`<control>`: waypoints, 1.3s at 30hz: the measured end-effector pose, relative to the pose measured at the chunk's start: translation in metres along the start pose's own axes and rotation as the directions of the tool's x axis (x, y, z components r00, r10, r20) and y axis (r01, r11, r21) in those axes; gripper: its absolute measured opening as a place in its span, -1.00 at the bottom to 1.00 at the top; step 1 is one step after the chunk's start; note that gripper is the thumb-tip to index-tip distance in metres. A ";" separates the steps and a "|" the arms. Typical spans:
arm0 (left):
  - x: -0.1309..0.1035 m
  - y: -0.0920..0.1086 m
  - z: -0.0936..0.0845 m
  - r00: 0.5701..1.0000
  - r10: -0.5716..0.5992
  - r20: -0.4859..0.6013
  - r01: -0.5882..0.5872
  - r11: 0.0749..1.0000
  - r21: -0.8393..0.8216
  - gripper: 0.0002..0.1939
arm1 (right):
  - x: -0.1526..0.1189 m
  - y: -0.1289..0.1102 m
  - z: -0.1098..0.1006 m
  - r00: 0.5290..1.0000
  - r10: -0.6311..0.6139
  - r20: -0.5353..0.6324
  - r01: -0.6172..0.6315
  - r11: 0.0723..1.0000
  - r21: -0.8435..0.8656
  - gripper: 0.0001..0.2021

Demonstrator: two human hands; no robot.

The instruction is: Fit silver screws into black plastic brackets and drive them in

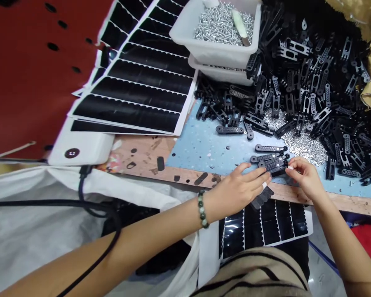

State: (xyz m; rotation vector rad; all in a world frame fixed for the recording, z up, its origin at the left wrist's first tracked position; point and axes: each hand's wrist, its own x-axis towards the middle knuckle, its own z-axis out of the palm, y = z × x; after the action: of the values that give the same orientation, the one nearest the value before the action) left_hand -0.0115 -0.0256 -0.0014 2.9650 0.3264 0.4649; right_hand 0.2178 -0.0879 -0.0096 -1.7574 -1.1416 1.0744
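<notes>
Black links (pixel 270 157) lie beside the left grip (pixel 240 190)

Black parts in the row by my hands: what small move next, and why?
I'd probably use the right hand to nudge the black parts into line: they lie slightly fanned, left ends uneven, with that hand at the nearest ones' right ends and the left hand close beside them.

Beaded bracelet (pixel 200 206) on the left wrist, round beads mixing dark green, near-black and paler milky green. There's a little white band (pixel 264 185) on one left finger, tape maybe, too small to tell. Both forearms (pixel 160 229) are bare. Clothing's a beige garment (pixel 259 268) with curvy black stripes.
</notes>
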 end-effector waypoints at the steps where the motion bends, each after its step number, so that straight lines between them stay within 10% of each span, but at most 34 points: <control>1: -0.001 0.000 -0.001 1.000 -0.006 0.006 0.006 1.000 -0.013 -0.68 | 0.000 0.000 0.000 1.000 0.002 0.001 -0.002 1.000 0.000 -0.80; 24: 0.002 0.003 -0.001 0.992 -0.125 0.020 0.126 0.971 -0.205 -0.63 | 0.013 -0.004 -0.010 0.991 0.019 0.131 0.000 0.990 -0.139 -0.79; 34: 0.013 0.004 0.000 0.979 -0.197 0.051 0.204 0.948 -0.243 -0.66 | 0.001 -0.017 -0.004 0.959 -0.275 -0.063 0.166 0.732 -0.661 -0.72; 39: 0.013 -0.005 -0.008 0.956 -0.288 0.058 0.284 0.857 -0.431 -0.70 | -0.011 -0.032 0.007 0.876 -0.478 0.064 0.456 0.777 -0.433 -0.63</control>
State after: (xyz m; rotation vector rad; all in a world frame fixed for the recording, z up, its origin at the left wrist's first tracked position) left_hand -0.0025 -0.0169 0.0092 2.4271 0.5719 0.4441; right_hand 0.1988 -0.0873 0.0194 -1.6657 -1.7780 0.4855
